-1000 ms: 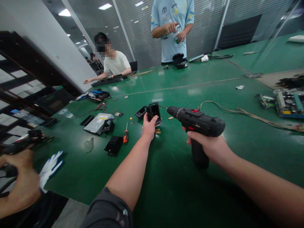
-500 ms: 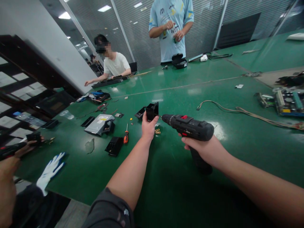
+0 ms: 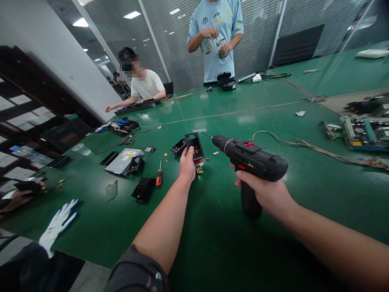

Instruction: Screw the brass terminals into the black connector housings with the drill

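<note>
My left hand [image 3: 187, 165] grips a black plastic housing [image 3: 194, 142], tilted so its hollow inside faces me; small brass-coloured pieces show in it. In my right hand [image 3: 261, 186] is a black cordless drill [image 3: 249, 156], its thin bit pointing left and up, apart from the housing. Beside the housing lies another black plastic part [image 3: 178, 147]. Small brass plates [image 3: 199, 170] rest just below my left hand, and a single brass plate [image 3: 215, 153] lies to its right. An orange-handled screwdriver [image 3: 159, 177] is left of my left forearm, next to a black plastic piece [image 3: 144, 190].
A silver disc drive [image 3: 124, 162] lies to the left, with a white glove [image 3: 58, 227] nearer me. Cables [image 3: 304, 142] and a circuit board [image 3: 358, 134] are on the right. Two people are across the green table [image 3: 212, 243]; another person's hand [image 3: 27, 192] is at far left.
The drill has drawn back to the right, its bit leaving the housing. My left hand has tipped the housing so its inside shows. A single brass plate now shows on the table beside it.
</note>
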The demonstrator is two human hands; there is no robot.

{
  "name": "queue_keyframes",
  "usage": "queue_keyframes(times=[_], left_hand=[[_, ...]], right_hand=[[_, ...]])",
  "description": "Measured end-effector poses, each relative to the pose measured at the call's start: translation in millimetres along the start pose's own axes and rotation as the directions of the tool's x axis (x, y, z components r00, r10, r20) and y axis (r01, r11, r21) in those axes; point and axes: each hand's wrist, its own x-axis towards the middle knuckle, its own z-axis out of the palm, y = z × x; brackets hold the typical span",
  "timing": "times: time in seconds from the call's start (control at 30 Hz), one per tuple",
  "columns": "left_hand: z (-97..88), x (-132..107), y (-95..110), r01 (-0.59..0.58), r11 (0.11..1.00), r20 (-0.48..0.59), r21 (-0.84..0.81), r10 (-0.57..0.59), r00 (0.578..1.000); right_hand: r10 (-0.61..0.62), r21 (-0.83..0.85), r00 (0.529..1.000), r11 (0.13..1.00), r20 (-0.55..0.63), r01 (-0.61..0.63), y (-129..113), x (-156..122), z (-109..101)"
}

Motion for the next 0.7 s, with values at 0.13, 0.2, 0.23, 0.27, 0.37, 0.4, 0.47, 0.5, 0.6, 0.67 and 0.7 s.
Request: queue_keyframes(times=[0.13, 0.2, 0.23, 0.27, 0.37, 0.4, 0.47, 0.5, 0.6, 0.67, 0.7], left_hand=[[5.9, -13.4, 6.1, 0.117, 0.971, 0.128, 0.210, -0.146, 0.981], [8.6, -20.7, 6.6, 0.102, 0.913, 0.182, 0.395, -0.187, 0.966], [9.7, -24.0, 6.5, 0.067, 0.874, 0.213, 0.482, -0.191, 0.958], [10.5, -26.9, 6.4, 0.024, 0.826, 0.235, 0.563, -0.188, 0.954], [11.1, -32.0, 7.3, -0.089, 0.682, 0.276, 0.726, -0.170, 0.946], [10.9, -32.6, 8.2, -0.116, 0.636, 0.278, 0.763, -0.161, 0.947], [10.0, -32.4, 10.8, -0.164, 0.539, 0.274, 0.826, -0.129, 0.953], [9.5, -31.8, 12.3, -0.187, 0.486, 0.269, 0.854, -0.104, 0.957], [7.9, -28.9, 16.4, -0.248, 0.349, 0.274, 0.904, -0.027, 0.961], [7.0, -27.2, 18.3, -0.268, 0.303, 0.283, 0.915, -0.007, 0.959], [6.7, -26.9, 19.0, -0.271, 0.294, 0.287, 0.916, -0.008, 0.958]], right_hand=[[0.014, 0.100, 0.996, 0.995, -0.089, -0.005, 1.9, 3.0, -1.3], [-0.013, 0.093, 0.994, 0.995, -0.111, 0.024, 5.4, 6.1, -2.5], [-0.028, 0.088, 0.992, 0.995, -0.120, 0.039, 7.6, 7.9, -3.2], [-0.041, 0.082, 0.991, 0.995, -0.127, 0.051, 10.1, 9.6, -3.9], [-0.076, 0.059, 0.987, 0.995, -0.139, 0.085, 17.2, 14.0, -5.2], [-0.087, 0.050, 0.987, 0.994, -0.138, 0.094, 19.0, 15.0, -5.4], [-0.103, 0.038, 0.986, 0.993, -0.135, 0.109, 21.6, 16.6, -5.5], [-0.108, 0.036, 0.985, 0.993, -0.135, 0.113, 22.4, 17.2, -5.5], [-0.107, 0.043, 0.984, 0.993, -0.142, 0.114, 23.3, 18.7, -5.3], [-0.091, 0.050, 0.985, 0.994, -0.147, 0.100, 23.3, 19.4, -5.4], [-0.081, 0.052, 0.985, 0.995, -0.152, 0.089, 23.3, 19.7, -5.4]])
